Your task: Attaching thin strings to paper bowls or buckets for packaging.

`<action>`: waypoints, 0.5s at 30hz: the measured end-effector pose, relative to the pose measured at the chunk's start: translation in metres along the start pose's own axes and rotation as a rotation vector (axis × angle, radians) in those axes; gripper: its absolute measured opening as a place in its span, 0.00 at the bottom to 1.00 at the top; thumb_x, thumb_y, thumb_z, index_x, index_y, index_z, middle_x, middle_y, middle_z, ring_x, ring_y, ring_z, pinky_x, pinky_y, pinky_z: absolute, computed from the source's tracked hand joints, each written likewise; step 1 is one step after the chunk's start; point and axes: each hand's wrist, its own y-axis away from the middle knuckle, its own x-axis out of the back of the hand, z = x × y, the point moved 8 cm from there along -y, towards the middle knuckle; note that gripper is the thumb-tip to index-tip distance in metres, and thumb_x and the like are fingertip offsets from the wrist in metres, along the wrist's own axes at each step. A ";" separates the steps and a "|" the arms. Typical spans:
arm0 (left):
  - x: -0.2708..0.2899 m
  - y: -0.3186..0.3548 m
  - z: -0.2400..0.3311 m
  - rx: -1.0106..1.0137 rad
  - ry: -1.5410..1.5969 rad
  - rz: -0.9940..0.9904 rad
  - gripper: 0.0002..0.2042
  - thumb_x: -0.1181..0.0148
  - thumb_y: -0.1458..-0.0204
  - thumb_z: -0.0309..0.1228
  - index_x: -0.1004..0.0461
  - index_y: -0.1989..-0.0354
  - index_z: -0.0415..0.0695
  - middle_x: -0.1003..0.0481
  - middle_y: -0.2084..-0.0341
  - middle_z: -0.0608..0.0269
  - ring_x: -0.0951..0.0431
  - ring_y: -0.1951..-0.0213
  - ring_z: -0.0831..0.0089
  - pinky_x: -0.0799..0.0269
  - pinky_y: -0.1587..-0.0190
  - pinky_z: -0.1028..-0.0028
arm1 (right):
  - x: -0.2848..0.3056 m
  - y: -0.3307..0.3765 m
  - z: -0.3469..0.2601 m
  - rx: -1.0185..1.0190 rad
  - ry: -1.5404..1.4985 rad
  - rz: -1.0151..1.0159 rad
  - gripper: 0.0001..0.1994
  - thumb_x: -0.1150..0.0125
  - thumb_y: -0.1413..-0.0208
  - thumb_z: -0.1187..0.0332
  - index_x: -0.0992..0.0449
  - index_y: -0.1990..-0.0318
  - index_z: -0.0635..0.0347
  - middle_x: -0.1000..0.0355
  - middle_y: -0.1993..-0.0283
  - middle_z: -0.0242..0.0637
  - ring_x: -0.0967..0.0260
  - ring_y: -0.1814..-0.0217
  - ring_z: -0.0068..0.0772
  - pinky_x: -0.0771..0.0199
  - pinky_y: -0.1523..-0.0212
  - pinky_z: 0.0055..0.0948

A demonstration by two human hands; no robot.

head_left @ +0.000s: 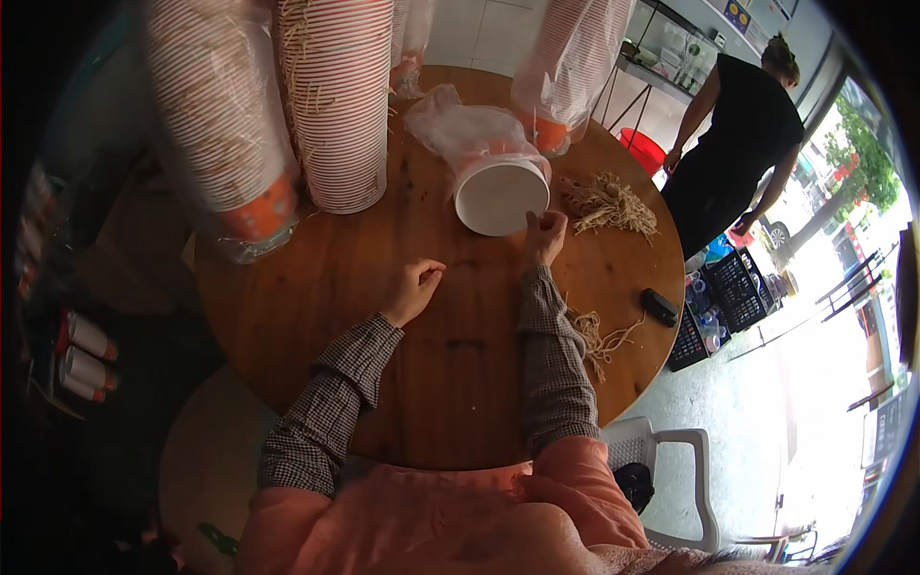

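My left hand (pixel 414 290) is above the middle of the round table, fingers curled closed with thumb and forefinger together; anything inside is hidden. Beside the right edge of a white paper tub (pixel 501 198), my right hand (pixel 547 236) is closed in a pinch; whatever it pinches is too small to make out. The tub lies on its side with its round white end toward me. A crumpled clear plastic bag (pixel 470 126) covers its back part, with orange showing through. To the right of it sits a heap of tan strands (pixel 613 206).
Tall tub stacks (pixel 337 105) stand at the back left, another bagged stack (pixel 575 67) at the back. Loose strands (pixel 602 337) and a small black object (pixel 659 307) lie on the table's (pixel 460 402) right. Beyond are a person (pixel 738 144), black crates (pixel 738 292) and a white chair (pixel 685 441).
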 end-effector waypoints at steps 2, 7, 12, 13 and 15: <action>0.001 0.001 -0.004 0.030 -0.008 -0.018 0.07 0.44 0.44 0.27 0.24 0.61 0.38 0.23 0.68 0.60 0.24 0.68 0.75 0.27 0.65 0.77 | -0.008 -0.005 -0.003 -0.002 -0.050 0.010 0.16 0.31 0.56 0.66 0.32 0.65 0.60 0.33 0.69 0.36 0.34 0.69 0.33 0.31 0.65 0.33; -0.016 -0.015 -0.020 0.089 0.091 -0.023 0.09 0.44 0.44 0.27 0.26 0.57 0.38 0.23 0.65 0.60 0.24 0.66 0.75 0.27 0.64 0.76 | -0.009 -0.014 -0.005 0.039 0.008 -0.052 0.13 0.33 0.54 0.66 0.32 0.69 0.60 0.35 0.75 0.36 0.36 0.73 0.33 0.32 0.68 0.32; -0.004 -0.051 -0.049 0.073 0.133 0.265 0.14 0.41 0.45 0.28 0.29 0.52 0.38 0.25 0.68 0.64 0.26 0.66 0.77 0.27 0.62 0.77 | -0.008 0.008 -0.024 0.061 0.045 -0.116 0.12 0.35 0.53 0.66 0.33 0.71 0.59 0.36 0.77 0.37 0.36 0.74 0.34 0.32 0.69 0.33; -0.004 -0.056 -0.053 0.077 0.135 0.267 0.14 0.41 0.45 0.28 0.29 0.52 0.38 0.25 0.68 0.64 0.26 0.66 0.77 0.27 0.62 0.77 | -0.008 0.011 -0.026 0.061 0.048 -0.121 0.12 0.35 0.53 0.66 0.33 0.71 0.59 0.36 0.77 0.37 0.36 0.74 0.34 0.32 0.69 0.33; -0.011 -0.068 -0.058 0.089 0.224 0.246 0.12 0.40 0.47 0.27 0.28 0.55 0.38 0.27 0.69 0.66 0.28 0.67 0.80 0.29 0.63 0.79 | -0.002 0.013 -0.026 0.053 0.067 -0.111 0.12 0.35 0.52 0.66 0.33 0.70 0.59 0.35 0.77 0.38 0.35 0.75 0.36 0.32 0.69 0.34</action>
